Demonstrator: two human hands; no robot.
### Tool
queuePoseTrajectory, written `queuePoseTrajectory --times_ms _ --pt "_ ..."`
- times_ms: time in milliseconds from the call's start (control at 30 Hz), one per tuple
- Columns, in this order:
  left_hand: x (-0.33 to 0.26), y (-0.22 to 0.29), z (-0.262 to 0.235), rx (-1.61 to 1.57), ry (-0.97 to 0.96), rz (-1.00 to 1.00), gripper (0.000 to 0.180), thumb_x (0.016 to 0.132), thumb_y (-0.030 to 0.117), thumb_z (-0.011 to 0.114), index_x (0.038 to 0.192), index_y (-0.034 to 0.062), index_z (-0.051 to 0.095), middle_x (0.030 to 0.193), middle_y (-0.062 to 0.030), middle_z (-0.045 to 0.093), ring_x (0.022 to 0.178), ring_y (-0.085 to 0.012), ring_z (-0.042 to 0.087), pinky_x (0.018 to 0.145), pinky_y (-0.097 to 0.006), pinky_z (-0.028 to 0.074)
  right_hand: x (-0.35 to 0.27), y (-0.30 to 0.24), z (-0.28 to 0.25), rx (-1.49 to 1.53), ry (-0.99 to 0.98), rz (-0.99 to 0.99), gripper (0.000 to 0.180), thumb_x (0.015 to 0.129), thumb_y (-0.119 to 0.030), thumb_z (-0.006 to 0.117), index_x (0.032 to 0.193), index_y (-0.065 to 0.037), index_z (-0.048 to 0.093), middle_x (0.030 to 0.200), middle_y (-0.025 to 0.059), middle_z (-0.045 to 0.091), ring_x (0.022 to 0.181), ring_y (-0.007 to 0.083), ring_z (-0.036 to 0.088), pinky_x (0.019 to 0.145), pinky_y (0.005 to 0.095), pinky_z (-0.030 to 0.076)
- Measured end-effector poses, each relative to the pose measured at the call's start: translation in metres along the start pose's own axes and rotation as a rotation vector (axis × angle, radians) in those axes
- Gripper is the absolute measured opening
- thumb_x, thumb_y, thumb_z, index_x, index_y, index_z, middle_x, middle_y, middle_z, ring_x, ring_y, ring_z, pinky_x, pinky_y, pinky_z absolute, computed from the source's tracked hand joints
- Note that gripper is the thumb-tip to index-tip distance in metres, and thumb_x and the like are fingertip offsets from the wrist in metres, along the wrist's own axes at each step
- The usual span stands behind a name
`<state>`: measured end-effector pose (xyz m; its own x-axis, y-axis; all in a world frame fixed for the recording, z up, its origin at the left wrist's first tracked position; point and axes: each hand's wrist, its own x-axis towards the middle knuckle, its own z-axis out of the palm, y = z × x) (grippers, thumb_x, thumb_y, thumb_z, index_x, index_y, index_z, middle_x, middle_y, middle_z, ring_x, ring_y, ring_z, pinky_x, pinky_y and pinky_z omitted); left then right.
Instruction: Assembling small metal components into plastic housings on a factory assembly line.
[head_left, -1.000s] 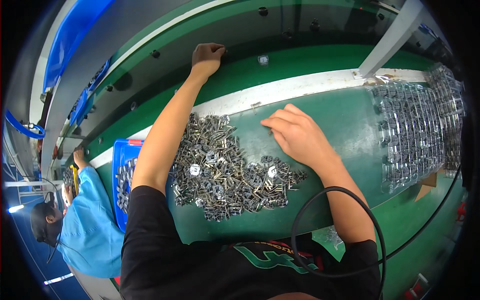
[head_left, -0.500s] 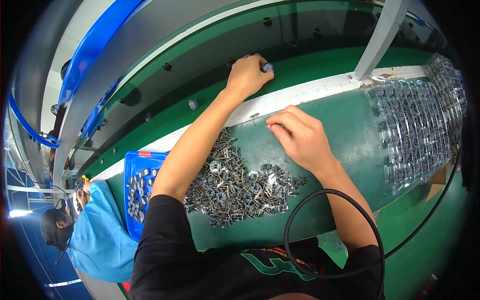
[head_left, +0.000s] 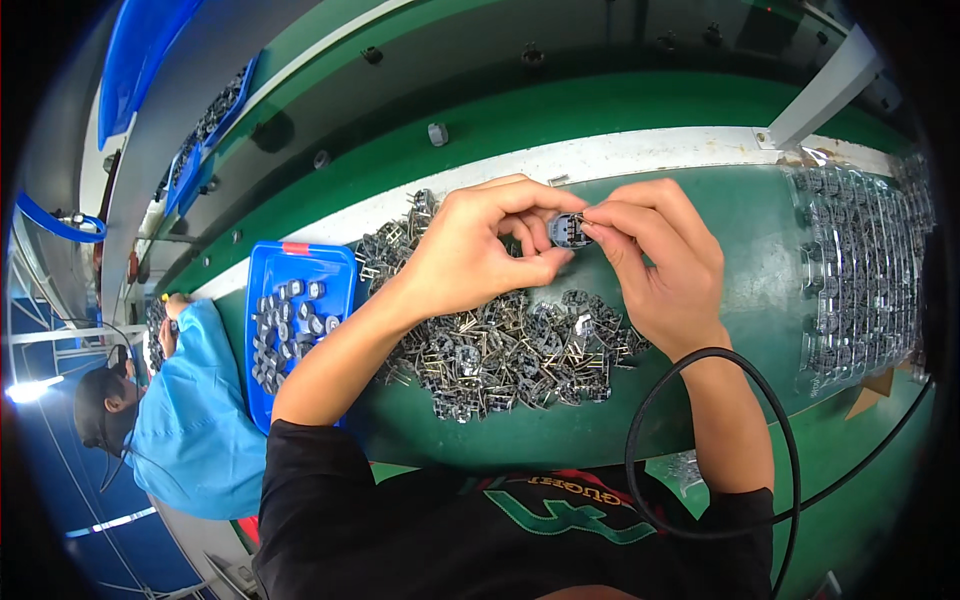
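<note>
My left hand [head_left: 478, 248] and my right hand [head_left: 662, 262] meet above the green table [head_left: 740, 220]. Together they pinch a small grey round part [head_left: 566, 230] between their fingertips. Just below the hands lies a heap of small grey metal parts with pins [head_left: 510, 345], spread across the table in front of me.
A blue tray [head_left: 292, 262] with several grey round parts stands to the left of the heap. Clear plastic trays of parts [head_left: 868, 262] lie at the right. A black cable [head_left: 700, 440] loops over my right forearm. A person in a blue coat [head_left: 190, 410] works at the far left.
My left hand has come back from the far green belt with a small part. My right hand rose off the table, and both now hold the part over the heap.
</note>
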<state>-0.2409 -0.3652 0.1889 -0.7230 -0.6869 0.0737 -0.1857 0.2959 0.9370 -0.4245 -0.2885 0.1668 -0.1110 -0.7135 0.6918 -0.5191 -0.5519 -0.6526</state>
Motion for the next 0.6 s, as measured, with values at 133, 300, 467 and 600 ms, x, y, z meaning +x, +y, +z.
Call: queuePoseTrajectory --times_ms 133,300,467,600 --pt "-0.003 -0.006 0.002 0.032 0.002 0.063 0.038 0.076 -0.001 0.076 0.114 0.003 0.07 0.088 -0.0061 0.063 0.07 -0.0083 0.064 0.067 -0.022 0.052 -0.004 0.002 0.004 -0.063 -0.068 0.004 0.015 0.077 0.003 0.073 0.09 -0.003 0.068 0.083 0.006 0.062 0.066 0.0207 0.063 0.057 0.0306 0.05" --pt "-0.006 -0.01 0.004 -0.016 0.001 0.065 0.042 0.076 -0.005 0.077 0.118 -0.0003 0.069 0.095 -0.0066 0.061 0.076 -0.0087 0.062 0.07 -0.021 0.052 -0.007 0.001 0.008 -0.085 -0.057 0.015 0.016 0.078 0.003 0.073 0.091 -0.004 0.068 0.083 0.0059 0.062 0.066 0.0207 0.063 0.056 0.0308 0.05" --pt "-0.007 0.001 -0.004 -0.182 0.006 -0.136 0.036 0.081 -0.007 0.073 0.116 -0.0006 0.07 0.099 -0.0055 0.063 0.075 -0.0077 0.059 0.07 -0.02 0.052 -0.011 0.009 0.017 -0.122 -0.018 -0.16 0.021 0.078 0.004 0.07 0.097 -0.003 0.07 0.086 0.0064 0.064 0.067 0.0202 0.064 0.056 0.0305 0.051" --pt "0.006 -0.006 -0.025 -0.152 0.098 -0.223 0.025 0.086 0.002 0.071 0.111 -0.001 0.072 0.089 -0.0046 0.069 0.076 -0.0081 0.062 0.069 -0.022 0.051 -0.013 0.011 0.021 -0.041 -0.137 -0.004 0.025 0.078 0.003 0.069 0.102 -0.004 0.07 0.093 0.0059 0.064 0.074 0.0214 0.063 0.064 0.0321 0.052"
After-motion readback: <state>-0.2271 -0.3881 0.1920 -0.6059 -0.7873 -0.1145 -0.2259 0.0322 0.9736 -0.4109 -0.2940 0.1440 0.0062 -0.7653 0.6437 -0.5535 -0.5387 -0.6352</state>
